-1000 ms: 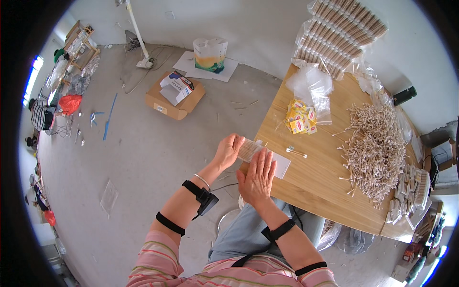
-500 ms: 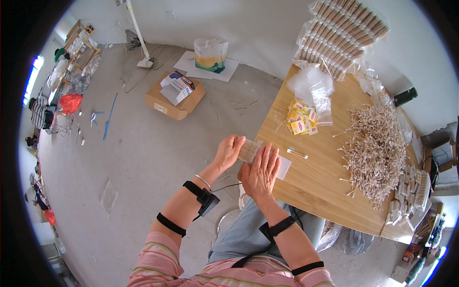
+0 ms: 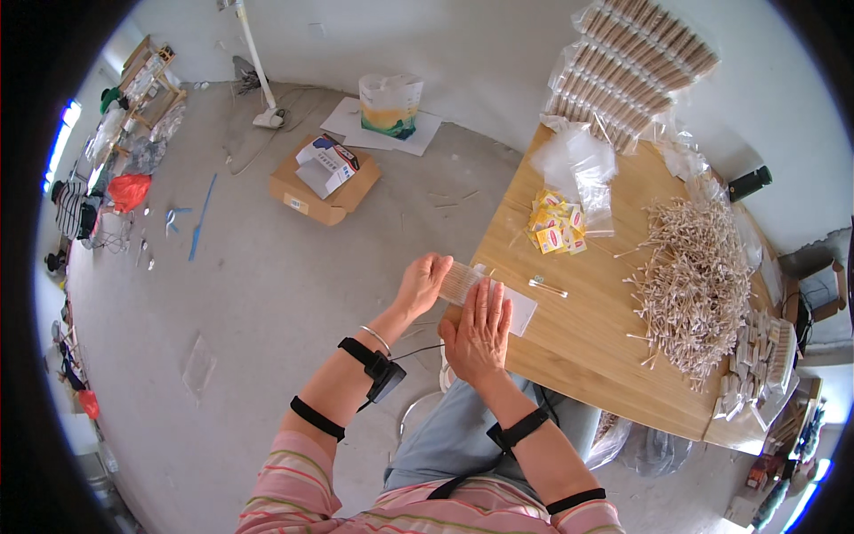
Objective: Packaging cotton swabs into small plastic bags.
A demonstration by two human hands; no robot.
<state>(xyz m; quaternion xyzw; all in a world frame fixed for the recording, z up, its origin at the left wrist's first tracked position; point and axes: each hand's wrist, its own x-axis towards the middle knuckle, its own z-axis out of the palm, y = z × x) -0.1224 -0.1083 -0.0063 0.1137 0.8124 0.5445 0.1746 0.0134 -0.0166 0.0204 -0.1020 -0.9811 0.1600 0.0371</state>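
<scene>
A flat row of cotton swabs (image 3: 457, 282), apparently in a clear sleeve, lies across the table's near left corner and juts past its edge. My left hand (image 3: 422, 287) grips its outer end, fingers closed. Across its other end my right hand (image 3: 479, 336) lies flat, fingers stretched out and pressing down. A pale flat piece (image 3: 523, 315), card or bag end, sticks out beyond the right fingers; its rest is under the hand. Two loose cotton swabs (image 3: 548, 288) lie just right of the right fingertips.
On the wooden table (image 3: 569, 343) are a big heap of cotton swabs (image 3: 689, 285), yellow packets (image 3: 556, 224), clear bags (image 3: 583, 173) and bundled swabs (image 3: 752, 356). Packed swabs (image 3: 623, 71) are stacked at the back. A cardboard box (image 3: 325, 191) sits on the floor.
My right hand has flattened over the pack, its thumb now spread to the left. Both hands and the pack shift very slightly left, along with the whole view.
</scene>
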